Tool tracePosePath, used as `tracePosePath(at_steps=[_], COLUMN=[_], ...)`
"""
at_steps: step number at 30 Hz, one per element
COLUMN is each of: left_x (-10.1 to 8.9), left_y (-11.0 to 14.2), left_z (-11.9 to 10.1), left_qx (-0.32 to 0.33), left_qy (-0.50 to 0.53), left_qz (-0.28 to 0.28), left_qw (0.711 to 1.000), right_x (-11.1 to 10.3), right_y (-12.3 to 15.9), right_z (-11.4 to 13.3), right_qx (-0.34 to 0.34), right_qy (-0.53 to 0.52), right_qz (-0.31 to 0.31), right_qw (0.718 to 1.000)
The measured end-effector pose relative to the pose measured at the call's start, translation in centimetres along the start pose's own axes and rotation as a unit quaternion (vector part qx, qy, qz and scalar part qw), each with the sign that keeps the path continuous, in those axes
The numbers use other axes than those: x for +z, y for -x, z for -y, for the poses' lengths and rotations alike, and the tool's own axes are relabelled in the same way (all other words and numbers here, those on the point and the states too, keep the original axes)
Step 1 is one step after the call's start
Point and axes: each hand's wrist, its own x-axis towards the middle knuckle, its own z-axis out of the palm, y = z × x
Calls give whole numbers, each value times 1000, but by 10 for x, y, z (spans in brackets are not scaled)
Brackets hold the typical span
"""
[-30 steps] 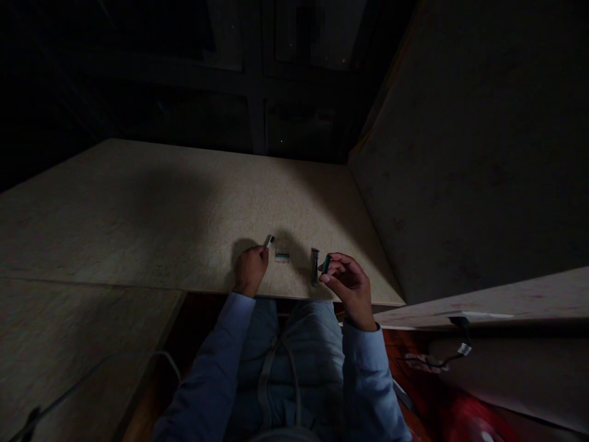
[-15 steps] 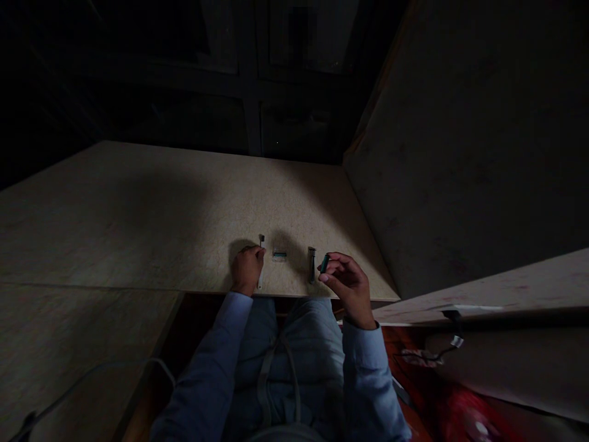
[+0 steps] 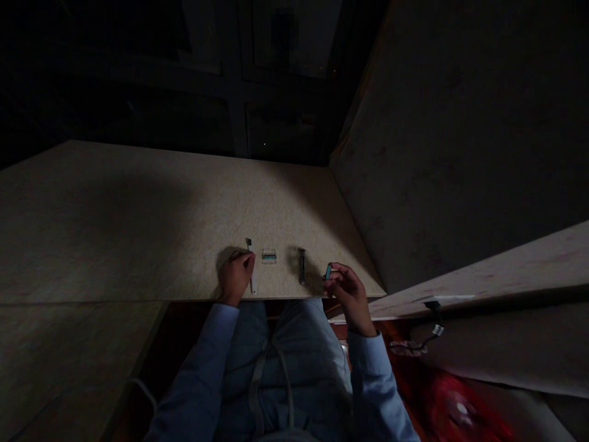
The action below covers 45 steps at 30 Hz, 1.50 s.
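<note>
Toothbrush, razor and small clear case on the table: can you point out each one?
Toothbrush (image 3: 253, 282): head view, on the near part of its handle.
Razor (image 3: 302, 268): head view, on the middle of its handle.
Small clear case (image 3: 269, 252): head view, on its clear far part.

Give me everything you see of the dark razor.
The dark razor has a slim, straight handle and a wider head, forming a T; pale glints show on it, but its material is unclear. It lies on the tabletop, head at the far end, handle pointing towards the near edge, between the clear case and the right hand. Neither hand touches it.
</note>
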Motion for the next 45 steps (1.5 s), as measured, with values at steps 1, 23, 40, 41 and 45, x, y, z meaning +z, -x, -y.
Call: tracePosePath(at_steps=[1, 23, 40, 41, 45], left_x=[0, 2, 5, 5, 5], left_y=[0, 2, 1, 1, 2], left_z=[0, 4, 9, 8, 8], left_qx=[4, 30, 30, 30, 24], left_qy=[2, 11, 48, 52, 68], left_qz=[-4, -29, -24, -25, -32], left_qw=[1000, 999, 998, 998, 997], right_x=[-8, -95, -99, -100, -104], right_y=[-1, -51, -49, -49, -45], right_z=[-5, -5, -7, -8, -10], right_qx=[19, 114, 123, 116, 87], right_qy=[-1, 628, 672, 669, 655], right_qz=[-19, -186, -196, -197, -203], right_qw=[1000, 747, 704, 707, 723])
